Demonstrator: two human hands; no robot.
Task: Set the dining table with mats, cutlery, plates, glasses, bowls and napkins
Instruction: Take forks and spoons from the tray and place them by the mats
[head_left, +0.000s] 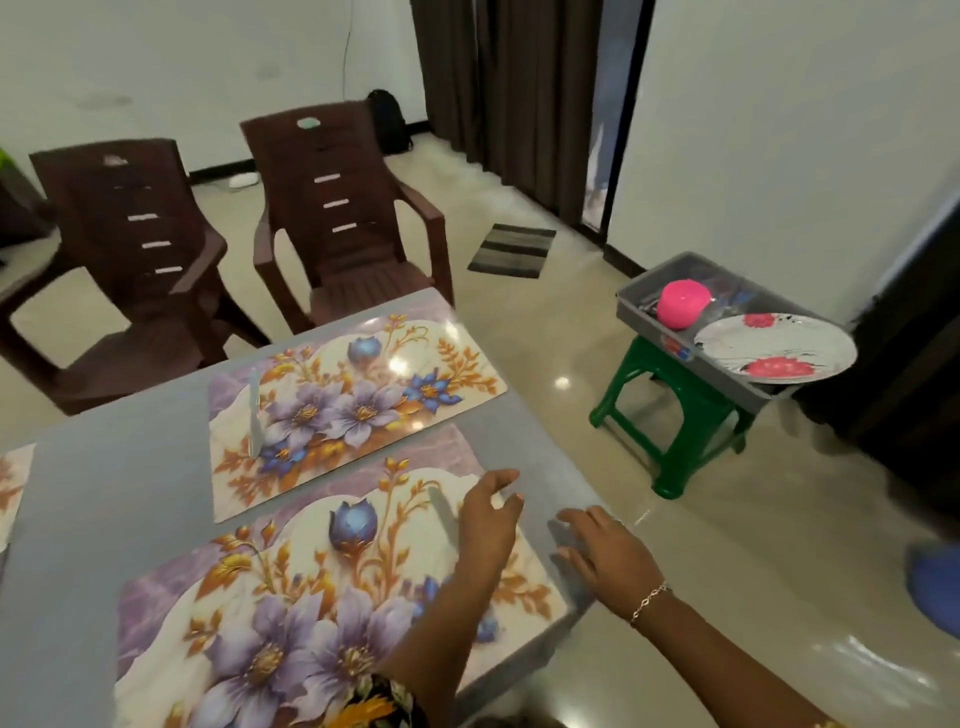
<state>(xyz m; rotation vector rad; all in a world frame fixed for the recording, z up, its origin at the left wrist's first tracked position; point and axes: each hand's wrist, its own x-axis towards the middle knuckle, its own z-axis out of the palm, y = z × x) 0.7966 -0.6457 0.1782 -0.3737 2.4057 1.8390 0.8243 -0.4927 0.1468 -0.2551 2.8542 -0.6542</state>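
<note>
Mats are down. The near mat (291, 597) lies under the left hand (488, 519), which hovers over its 2 o'clock corner, fingers loosely curled with nothing between them. The right hand (602, 556), a bracelet (649, 600) at its wrist, hangs just at 3 o'clock of that corner over the table (130, 493) edge, fingers slack and empty. A grey streak (441, 512) on the mat at 9 o'clock of the left hand may be cutlery or only shadow; I cannot tell.

At 10 o'clock from the hands lies the far mat (363, 395), close beside the near one, with a knife (254, 410) on its 9 o'clock end. A third mat (13, 478) shows at the view's 9 o'clock edge. At 2 o'clock, well apart from the table, a tray (639, 301) sits on a stool (675, 415) and holds a bowl (683, 304) and a plate (774, 345). What lies behind the bowl is too blurred to name. Two chairs (337, 208) stand at 12 o'clock.

By my reading the cutlery step is in hand, with plates, glasses, bowls and napkins yet to come. The next move likely calls for a reach or step toward the tray, since it looks too far to reach from here.

A red and blue sticker (675, 345) on the tray's side is too small to read. No other writing is legible.
</note>
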